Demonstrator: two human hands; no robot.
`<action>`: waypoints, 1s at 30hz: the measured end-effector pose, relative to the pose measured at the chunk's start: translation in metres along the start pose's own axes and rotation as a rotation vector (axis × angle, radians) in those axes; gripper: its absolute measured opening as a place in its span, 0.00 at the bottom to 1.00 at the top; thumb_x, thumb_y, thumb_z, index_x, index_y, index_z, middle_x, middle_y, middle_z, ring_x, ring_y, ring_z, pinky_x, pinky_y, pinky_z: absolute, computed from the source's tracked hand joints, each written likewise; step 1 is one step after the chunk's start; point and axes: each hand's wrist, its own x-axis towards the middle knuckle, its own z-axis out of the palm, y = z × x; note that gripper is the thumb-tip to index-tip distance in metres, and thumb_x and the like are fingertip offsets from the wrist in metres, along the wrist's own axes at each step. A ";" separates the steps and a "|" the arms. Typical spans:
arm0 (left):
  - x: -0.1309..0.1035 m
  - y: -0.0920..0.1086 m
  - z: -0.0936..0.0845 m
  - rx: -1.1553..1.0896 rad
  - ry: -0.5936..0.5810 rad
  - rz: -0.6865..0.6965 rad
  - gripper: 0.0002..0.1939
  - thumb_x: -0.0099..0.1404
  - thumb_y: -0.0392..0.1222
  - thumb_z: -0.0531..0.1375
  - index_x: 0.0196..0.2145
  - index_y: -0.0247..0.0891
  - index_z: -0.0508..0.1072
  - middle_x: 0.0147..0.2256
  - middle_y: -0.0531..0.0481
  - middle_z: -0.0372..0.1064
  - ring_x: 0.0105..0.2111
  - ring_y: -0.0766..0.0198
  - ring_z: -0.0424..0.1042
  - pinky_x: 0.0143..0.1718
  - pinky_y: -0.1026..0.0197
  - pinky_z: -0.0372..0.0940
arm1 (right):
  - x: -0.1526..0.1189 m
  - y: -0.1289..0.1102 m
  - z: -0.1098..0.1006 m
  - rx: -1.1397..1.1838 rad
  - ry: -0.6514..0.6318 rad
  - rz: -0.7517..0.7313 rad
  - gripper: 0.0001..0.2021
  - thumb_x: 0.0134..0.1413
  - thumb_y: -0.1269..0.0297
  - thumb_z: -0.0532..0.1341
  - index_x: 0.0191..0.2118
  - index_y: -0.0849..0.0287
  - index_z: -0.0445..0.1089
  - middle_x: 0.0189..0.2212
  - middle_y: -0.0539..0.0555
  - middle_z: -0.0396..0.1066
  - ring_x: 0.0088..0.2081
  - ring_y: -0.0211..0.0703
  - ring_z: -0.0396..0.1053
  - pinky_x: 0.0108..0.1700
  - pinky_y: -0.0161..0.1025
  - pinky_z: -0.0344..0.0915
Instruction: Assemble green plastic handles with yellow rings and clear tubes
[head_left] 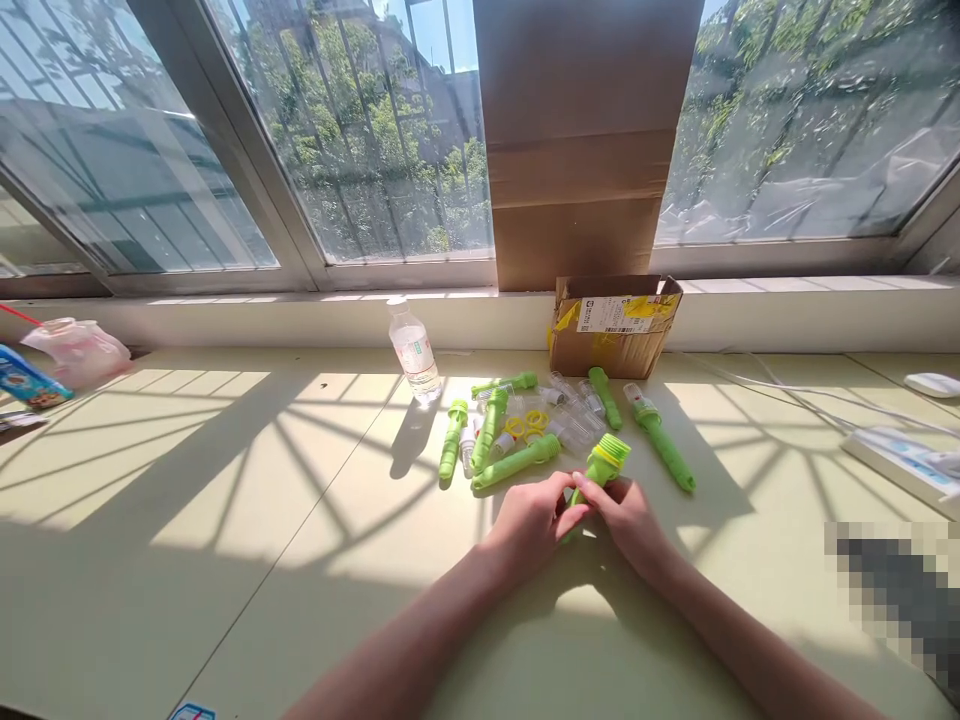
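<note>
My left hand and my right hand meet over the table, both closed around a green plastic tube. Its wide threaded end points up and away, with a yellow ring at the neck; my fingers hide its lower part. Just beyond my hands lie several similar green tubes, clear plastic caps and loose yellow rings in a pile. To the right, another green tube has a clear cap at its far end.
A clear water bottle stands left of the pile. Behind it is an open cardboard box near the window ledge. At right are a power strip and white cables. A pinkish plastic bag and a blue packet lie far left.
</note>
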 end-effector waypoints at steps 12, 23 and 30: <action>-0.002 0.000 0.007 0.374 -0.167 0.135 0.15 0.70 0.47 0.48 0.41 0.38 0.70 0.28 0.47 0.72 0.25 0.59 0.71 0.24 0.60 0.55 | 0.013 0.009 -0.020 -0.185 0.356 -0.328 0.10 0.54 0.56 0.61 0.30 0.57 0.68 0.20 0.48 0.66 0.23 0.38 0.63 0.29 0.37 0.61; -0.001 0.006 0.004 0.551 -0.248 0.206 0.13 0.65 0.46 0.51 0.30 0.38 0.69 0.26 0.49 0.71 0.23 0.60 0.70 0.20 0.61 0.52 | 0.015 0.009 -0.018 -0.819 0.236 -0.415 0.08 0.45 0.71 0.53 0.30 0.58 0.68 0.28 0.53 0.70 0.31 0.44 0.65 0.35 0.39 0.62; -0.002 0.001 0.008 0.531 -0.200 0.231 0.11 0.67 0.45 0.50 0.32 0.38 0.68 0.26 0.49 0.72 0.24 0.60 0.71 0.20 0.61 0.52 | 0.021 0.010 -0.017 -0.828 0.107 -0.560 0.22 0.46 0.73 0.54 0.48 0.57 0.73 0.48 0.57 0.73 0.52 0.53 0.65 0.53 0.46 0.61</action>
